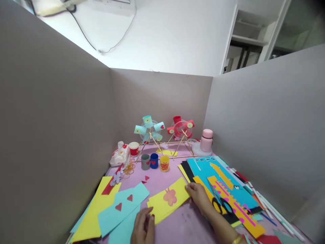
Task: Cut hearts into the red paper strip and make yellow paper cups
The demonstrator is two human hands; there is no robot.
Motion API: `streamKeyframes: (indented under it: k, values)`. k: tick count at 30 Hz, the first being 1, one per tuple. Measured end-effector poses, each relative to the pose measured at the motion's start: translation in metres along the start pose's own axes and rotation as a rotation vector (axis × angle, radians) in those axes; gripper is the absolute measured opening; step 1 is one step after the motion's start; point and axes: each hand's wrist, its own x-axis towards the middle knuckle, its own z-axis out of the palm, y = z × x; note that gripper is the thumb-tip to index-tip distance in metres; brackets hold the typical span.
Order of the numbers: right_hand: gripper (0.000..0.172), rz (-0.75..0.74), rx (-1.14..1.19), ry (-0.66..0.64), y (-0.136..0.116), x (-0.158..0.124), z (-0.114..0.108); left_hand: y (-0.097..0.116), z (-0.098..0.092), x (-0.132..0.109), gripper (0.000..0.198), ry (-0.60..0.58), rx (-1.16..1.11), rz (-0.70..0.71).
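Note:
A yellow paper strip with a pinkish-orange butterfly shape on it lies at an angle before me, and a second yellow layer shows under its lower edge. My right hand pinches the strip's right end. At the left end, my left hand has its fingers curled and the index fingertip and thumb at the paper's edge. Light blue paper pieces with dark red hearts lie left of the strip. Two small red hearts rest on the tablecloth beyond it.
Gray, blue and yellow paper cylinders stand ahead. Behind are light blue and red Ferris wheel models on sticks. Scissors lie on colored sheets at right. A pink bottle stands at the back; gray partitions surround the table.

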Motion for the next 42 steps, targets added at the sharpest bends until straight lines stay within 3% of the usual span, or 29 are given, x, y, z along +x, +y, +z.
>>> streamKeyframes:
  k: [6,10,14,21,26,29,35,37,40,42]
  values:
    - [0.017,-0.117,0.151,0.165,-0.001,-0.018,-0.006,0.017,-0.009,0.001,0.038,-0.043,-0.003,-0.066]
    - [0.029,-0.141,0.301,0.294,-0.008,-0.031,-0.015,0.024,-0.011,-0.001,0.043,-0.026,-0.025,-0.108]
    - [0.040,-0.089,0.504,0.320,0.000,-0.062,-0.014,0.029,-0.010,-0.008,0.052,-0.030,-0.073,-0.166]
    - [0.050,0.086,0.903,0.248,0.026,-0.108,0.003,0.052,0.017,-0.047,0.066,0.011,-0.428,-0.381]
    - [0.052,0.149,1.162,0.197,0.026,-0.113,0.009,0.067,0.023,-0.046,0.077,-0.006,-0.596,-0.461]
    - [0.047,0.194,1.293,0.191,0.023,-0.115,0.009,0.063,0.024,-0.043,0.066,-0.006,-0.632,-0.556]
    - [0.040,0.220,1.467,0.159,0.020,-0.115,-0.007,0.054,0.026,-0.042,0.021,-0.024,-0.756,-0.768]
    - [0.036,0.240,1.564,0.092,0.017,-0.116,-0.009,0.054,0.025,-0.041,0.021,-0.105,-0.828,-0.826]
    - [0.035,0.315,1.710,-0.041,0.009,-0.120,-0.001,0.052,0.027,-0.044,0.034,-0.330,-0.920,-0.891]
    - [0.033,0.335,1.732,-0.160,0.003,-0.125,0.010,0.051,0.032,-0.051,0.042,-0.377,-0.908,-0.863]
